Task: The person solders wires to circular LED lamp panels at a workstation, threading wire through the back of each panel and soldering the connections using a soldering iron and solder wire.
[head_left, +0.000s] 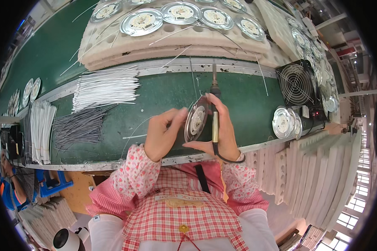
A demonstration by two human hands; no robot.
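Note:
A round silver LED lamp plate (197, 120) with a pale centre stands tilted on edge above the green bench. My right hand (223, 129) grips it by the rim, thumb low and fingertips on top. The same hand also holds a soldering iron (215, 121), its tip pointing away from me and its cable running down by my wrist. Close to the plate's left rim, my left hand (165, 129) is closed, thumb and forefinger pinched together. A thin wire (134, 133) trails from it to the left; the pinched end is hidden by the fingers.
White wires (107, 88), dark grey wires (80, 127) and another white bundle (42, 131) lie at left. Beyond, a foam board (171, 44) carries several LED plates (141, 22). At right stand a black fan (297, 83) and stacked plates (283, 122). A person's arm shows far left.

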